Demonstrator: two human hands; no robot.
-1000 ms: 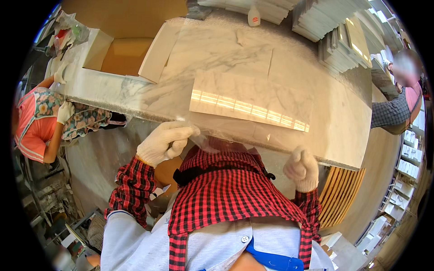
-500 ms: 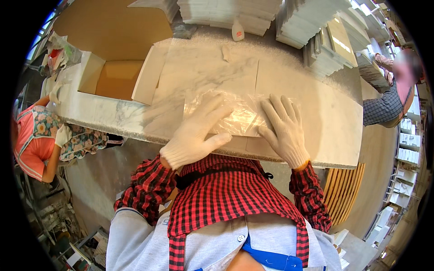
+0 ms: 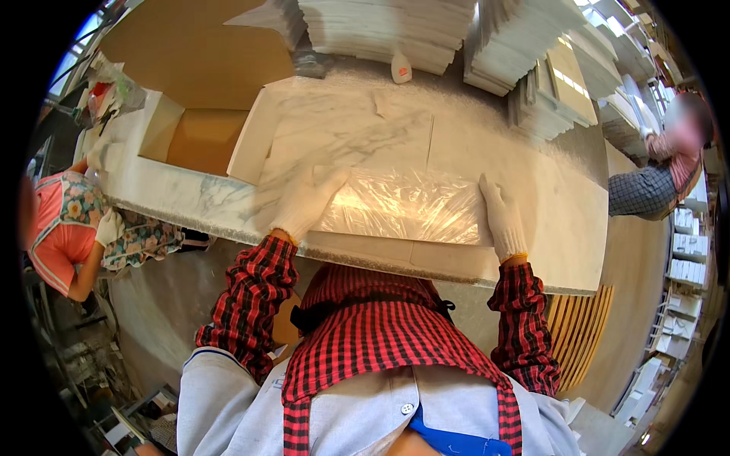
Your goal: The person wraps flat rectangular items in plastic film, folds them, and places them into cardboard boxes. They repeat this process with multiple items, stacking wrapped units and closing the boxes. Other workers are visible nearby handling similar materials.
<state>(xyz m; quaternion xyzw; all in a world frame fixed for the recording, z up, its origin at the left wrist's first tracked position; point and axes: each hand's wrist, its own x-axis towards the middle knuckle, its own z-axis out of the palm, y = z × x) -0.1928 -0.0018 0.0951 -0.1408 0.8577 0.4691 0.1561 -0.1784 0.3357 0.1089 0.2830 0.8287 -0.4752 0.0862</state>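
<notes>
Clear plastic bag [image 3: 403,205] lay flat near tabletop [image 3: 563,251] front edge, long axis left–right. Left hand [image 3: 308,201] on its left end, right hand [image 3: 502,216] at right end — fingers flat, spread, gripping nothing.

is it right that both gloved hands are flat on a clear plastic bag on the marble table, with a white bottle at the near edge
Not quite. In the head view the left hand and right hand do press on the clear plastic bag on the marble table, but the white bottle stands at the far edge, by the stacked sheets.
</notes>
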